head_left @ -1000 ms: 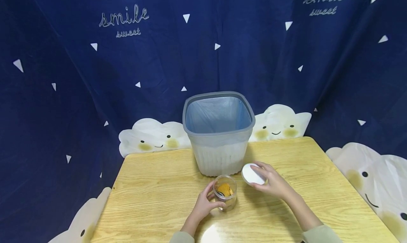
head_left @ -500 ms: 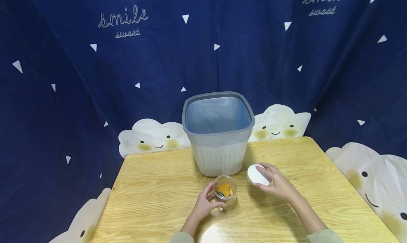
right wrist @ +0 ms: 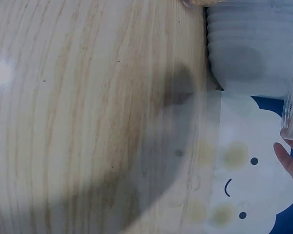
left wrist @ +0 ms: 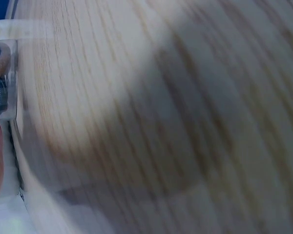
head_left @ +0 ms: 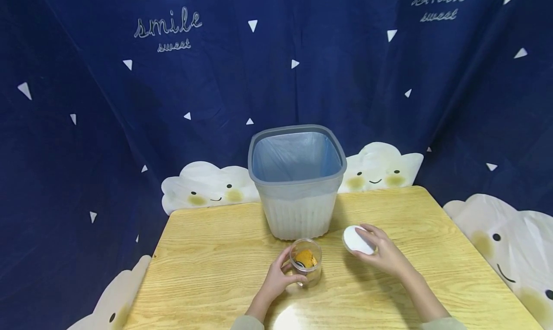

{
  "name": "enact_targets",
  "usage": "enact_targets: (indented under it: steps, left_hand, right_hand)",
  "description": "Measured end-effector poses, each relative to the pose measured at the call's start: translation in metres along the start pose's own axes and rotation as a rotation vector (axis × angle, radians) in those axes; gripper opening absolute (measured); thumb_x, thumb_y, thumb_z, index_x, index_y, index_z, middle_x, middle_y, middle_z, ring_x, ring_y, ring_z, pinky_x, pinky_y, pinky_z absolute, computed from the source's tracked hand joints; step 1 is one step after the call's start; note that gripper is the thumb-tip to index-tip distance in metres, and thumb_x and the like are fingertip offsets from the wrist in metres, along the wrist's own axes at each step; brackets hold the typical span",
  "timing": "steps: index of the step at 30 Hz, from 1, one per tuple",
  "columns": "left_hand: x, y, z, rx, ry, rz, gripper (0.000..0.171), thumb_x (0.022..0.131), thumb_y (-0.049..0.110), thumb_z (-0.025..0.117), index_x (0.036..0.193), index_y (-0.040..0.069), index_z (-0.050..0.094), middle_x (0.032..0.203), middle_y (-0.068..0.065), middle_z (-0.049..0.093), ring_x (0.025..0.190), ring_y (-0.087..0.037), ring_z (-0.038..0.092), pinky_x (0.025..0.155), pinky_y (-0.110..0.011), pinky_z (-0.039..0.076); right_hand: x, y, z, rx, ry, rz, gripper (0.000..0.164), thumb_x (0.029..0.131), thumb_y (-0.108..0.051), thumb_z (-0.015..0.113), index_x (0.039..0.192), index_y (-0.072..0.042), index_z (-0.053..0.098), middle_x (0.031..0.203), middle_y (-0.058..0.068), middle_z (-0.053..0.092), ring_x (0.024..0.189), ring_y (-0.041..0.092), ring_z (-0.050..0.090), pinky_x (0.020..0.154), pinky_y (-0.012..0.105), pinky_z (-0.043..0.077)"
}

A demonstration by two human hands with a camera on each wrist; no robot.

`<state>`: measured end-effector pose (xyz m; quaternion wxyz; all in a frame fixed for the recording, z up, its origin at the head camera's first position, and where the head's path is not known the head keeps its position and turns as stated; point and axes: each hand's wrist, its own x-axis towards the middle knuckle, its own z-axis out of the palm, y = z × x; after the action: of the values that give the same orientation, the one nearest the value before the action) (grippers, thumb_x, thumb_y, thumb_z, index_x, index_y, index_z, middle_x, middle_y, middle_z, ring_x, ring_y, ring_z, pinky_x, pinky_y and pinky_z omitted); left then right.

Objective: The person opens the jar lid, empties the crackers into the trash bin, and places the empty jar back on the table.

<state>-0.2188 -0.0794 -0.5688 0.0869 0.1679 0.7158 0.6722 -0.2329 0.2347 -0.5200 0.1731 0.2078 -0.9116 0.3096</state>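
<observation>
My left hand (head_left: 276, 278) grips a clear round jar (head_left: 314, 275) from its left side, thumb in front and fingers behind. The jar has no lid on it, and orange and dark contents (head_left: 306, 258) show through its mouth. Only a slice of the jar (left wrist: 12, 80) and one finger appear at the left edge of the left wrist view. To the right, my right hand (head_left: 382, 253) holds a round white lid (head_left: 356, 239) by its edge, raised over the table and tilted. In the right wrist view the lid's clear rim (right wrist: 292, 109) shows at the right edge, by the fingers.
A tall bin (head_left: 298, 210) with a grey rim and a bluish liner stands just behind the jar. The wooden table (head_left: 207, 267) ends at a dark blue curtain (head_left: 216, 90) printed with clouds and triangles.
My right hand has moved to the right with the white lid, away from the jar. The left hand and the jar have stayed in place.
</observation>
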Motion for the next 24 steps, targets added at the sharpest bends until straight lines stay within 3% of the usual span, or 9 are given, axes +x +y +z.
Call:
enact_targets:
  steps: [6, 24]
  left_hand:
    - [0.001, 0.000, 0.000, -0.038, -0.007, -0.003, 0.085, 0.068, 0.009, 0.079, 0.140, 0.007, 0.034, 0.140, -0.022, 0.035, 0.124, -0.040, 0.038, 0.101, -0.041, 0.039]
    - [0.000, 0.000, 0.000, -0.019, -0.006, -0.008, 0.085, 0.068, 0.012, 0.079, 0.140, 0.008, 0.034, 0.141, -0.021, 0.035, 0.124, -0.040, 0.038, 0.100, -0.042, 0.039]
  right_hand:
    - [-0.007, 0.006, 0.001, 0.004, 0.011, 0.021, 0.058, 0.071, -0.025, 0.078, 0.119, 0.001, 0.058, 0.124, 0.025, 0.049, 0.111, 0.044, 0.045, 0.086, 0.060, 0.043]
    - [-0.023, 0.024, 0.008, -0.033, 0.039, 0.039, 0.061, 0.070, -0.026, 0.079, 0.120, 0.001, 0.057, 0.123, 0.027, 0.048, 0.110, 0.047, 0.044, 0.085, 0.063, 0.041]
